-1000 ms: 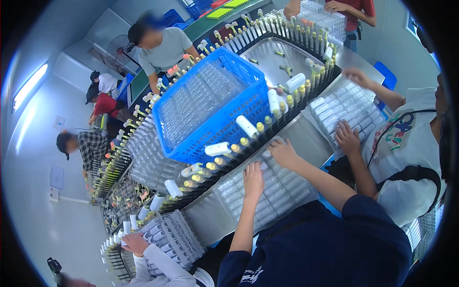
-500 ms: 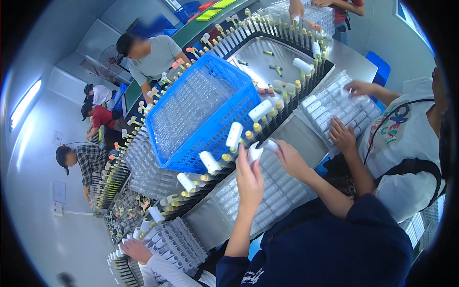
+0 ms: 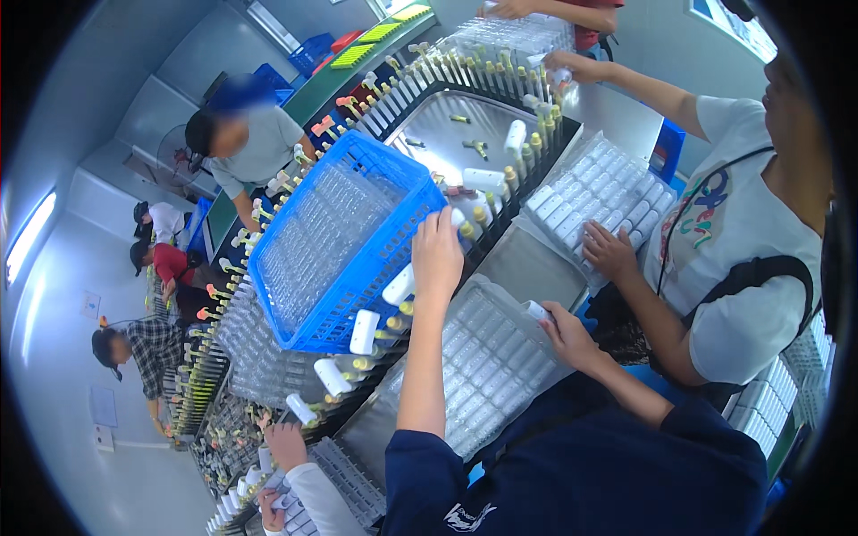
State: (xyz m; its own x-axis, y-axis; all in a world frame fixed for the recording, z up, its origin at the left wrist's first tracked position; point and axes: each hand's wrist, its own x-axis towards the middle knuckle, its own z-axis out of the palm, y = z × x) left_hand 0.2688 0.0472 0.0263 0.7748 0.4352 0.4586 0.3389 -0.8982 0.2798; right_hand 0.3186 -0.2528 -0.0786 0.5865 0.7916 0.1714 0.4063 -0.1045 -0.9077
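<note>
My left hand (image 3: 438,255) is stretched forward to the row of yellow-tipped pegs beside the blue basket (image 3: 326,326). Its fingers are bent together round a white plastic casing (image 3: 458,217) on a peg, mostly covered by the hand. My right hand (image 3: 569,337) pinches another white rounded casing (image 3: 536,310) over the right edge of a clear blister tray (image 3: 487,366), which lies before me with rows of white casings in its pockets. More casings cap pegs along the row, one (image 3: 399,284) just left of my left wrist.
Clear blister trays (image 3: 326,223) fill the basket. Beyond the pegs, a metal tray (image 3: 429,121) holds a few small green parts. On my right, a co-worker's hand (image 3: 610,252) rests on another filled blister tray (image 3: 599,192); at lower left another co-worker's hand (image 3: 286,445) is near a grey rack (image 3: 349,482).
My hands were together around white pieces; now they are apart. The left has gone forward to the pegs, the right back over the tray. The whole view has shifted somewhat.
</note>
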